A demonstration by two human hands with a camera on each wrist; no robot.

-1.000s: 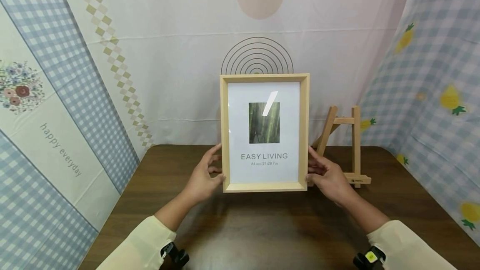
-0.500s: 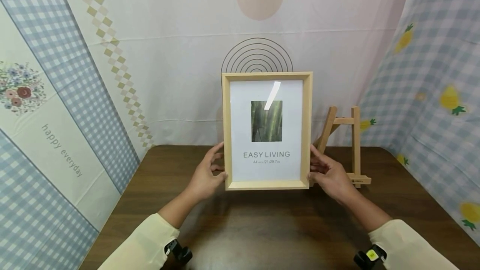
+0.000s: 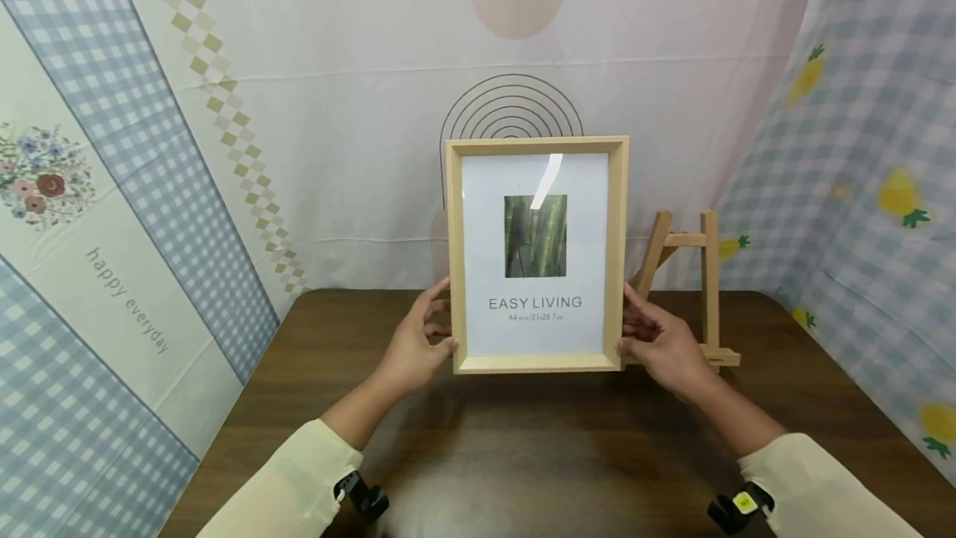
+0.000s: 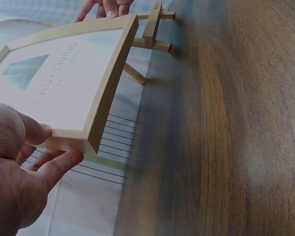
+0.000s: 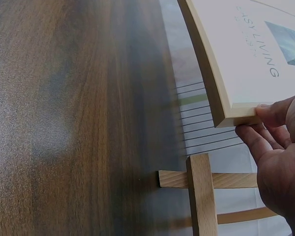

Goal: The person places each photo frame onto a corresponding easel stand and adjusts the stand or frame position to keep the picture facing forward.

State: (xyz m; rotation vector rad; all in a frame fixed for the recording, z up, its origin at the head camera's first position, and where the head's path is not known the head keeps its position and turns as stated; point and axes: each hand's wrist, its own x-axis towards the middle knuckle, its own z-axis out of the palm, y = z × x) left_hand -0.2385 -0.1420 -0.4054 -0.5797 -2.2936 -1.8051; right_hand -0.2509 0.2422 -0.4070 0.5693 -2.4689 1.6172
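A light wooden picture frame (image 3: 538, 364) with a white "EASY LIVING" insert and a small bamboo picture is held upright above the table. My left hand (image 3: 416, 343) grips its left side near the lower corner; in the left wrist view the thumb lies on the front edge and fingers go round the side. On the opposite side, my right hand (image 3: 663, 339) pinches the frame near its lower right corner, thumb in front. Both wrist views show the frame's bottom edge raised off the tabletop. Just behind the right hand stands a small wooden easel (image 3: 709, 289), its left leg partly covered.
The dark brown wooden table (image 3: 508, 455) spreads under both arms. A pale patterned cloth (image 3: 358, 148) hangs behind it. Blue checked cloths hang on the left (image 3: 149, 106) and right (image 3: 859, 256). Black wrist cameras sit on both sleeves.
The picture frame has risen a little and shifted slightly to the right, carried by both hands. The easel has stayed in place.
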